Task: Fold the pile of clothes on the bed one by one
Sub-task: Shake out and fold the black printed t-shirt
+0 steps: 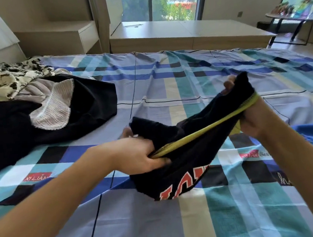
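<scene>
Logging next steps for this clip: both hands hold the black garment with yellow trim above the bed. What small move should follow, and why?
Probably lower the black garment flat onto the checked sheet: left hand and right hand grip its yellow-trimmed edge taut, but the rest hangs bunched, too crumpled to fold.

— Where's the left hand (136, 155)?
— Low, with the forearm reaching in from the lower left, thumb and fingers gripping the black garment (191, 153).
— And the right hand (253, 121)?
— Higher, off to the right, its fingers (229, 84) curled over the same garment's edge.
</scene>
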Demonstrator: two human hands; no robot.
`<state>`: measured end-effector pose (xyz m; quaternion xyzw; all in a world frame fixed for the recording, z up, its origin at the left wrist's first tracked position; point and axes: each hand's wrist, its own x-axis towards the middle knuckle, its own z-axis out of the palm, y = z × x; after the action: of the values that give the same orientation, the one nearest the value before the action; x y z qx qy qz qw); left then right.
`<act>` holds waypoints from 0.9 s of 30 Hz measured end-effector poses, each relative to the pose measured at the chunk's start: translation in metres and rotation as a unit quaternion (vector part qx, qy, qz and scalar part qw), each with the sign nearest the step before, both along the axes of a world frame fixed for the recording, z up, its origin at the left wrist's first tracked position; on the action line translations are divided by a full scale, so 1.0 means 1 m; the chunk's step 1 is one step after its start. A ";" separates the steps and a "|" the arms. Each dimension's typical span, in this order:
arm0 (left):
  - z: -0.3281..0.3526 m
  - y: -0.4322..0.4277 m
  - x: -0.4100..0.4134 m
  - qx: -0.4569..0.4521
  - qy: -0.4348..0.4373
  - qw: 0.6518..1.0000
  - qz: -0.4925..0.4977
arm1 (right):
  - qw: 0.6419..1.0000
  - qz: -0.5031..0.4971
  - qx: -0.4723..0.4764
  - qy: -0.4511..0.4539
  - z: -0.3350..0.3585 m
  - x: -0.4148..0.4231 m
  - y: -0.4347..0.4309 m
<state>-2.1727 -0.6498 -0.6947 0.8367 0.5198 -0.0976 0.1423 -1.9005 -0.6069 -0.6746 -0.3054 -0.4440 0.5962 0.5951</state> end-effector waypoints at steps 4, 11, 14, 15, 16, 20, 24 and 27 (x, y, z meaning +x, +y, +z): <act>0.010 0.007 -0.025 0.353 -0.038 0.934 -0.044 | 0.989 0.088 0.114 -0.032 0.012 0.013 -0.003; 0.003 0.013 -0.056 0.354 -0.167 0.920 -0.003 | 0.707 0.101 0.277 -0.643 -0.023 -0.002 -0.016; -0.012 0.016 -0.068 0.236 -0.126 0.962 0.058 | 0.577 0.222 0.136 -0.774 -0.041 -0.010 -0.025; -0.014 0.017 -0.072 0.176 -0.114 0.975 0.076 | 0.567 0.251 0.108 -0.777 -0.042 -0.011 -0.026; -0.016 0.017 -0.075 0.114 -0.109 0.983 0.091 | 0.567 0.266 0.100 -0.773 -0.041 -0.011 -0.027; -0.014 0.020 -0.080 -0.001 -0.152 0.979 0.134 | 0.732 0.198 0.123 -0.640 -0.037 -0.010 -0.024; -0.011 0.015 -0.068 0.079 -0.233 0.968 0.047 | 0.858 -0.002 0.125 -0.499 -0.047 -0.024 -0.012; -0.015 0.003 -0.043 0.092 -0.256 0.960 -0.066 | 0.880 0.061 0.101 -0.461 -0.047 -0.050 -0.009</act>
<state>-2.2157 -0.6465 -0.7099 0.8755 0.4169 0.1587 0.1861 -1.9503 -0.6162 -0.7212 -0.4562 -0.7437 0.3748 0.3136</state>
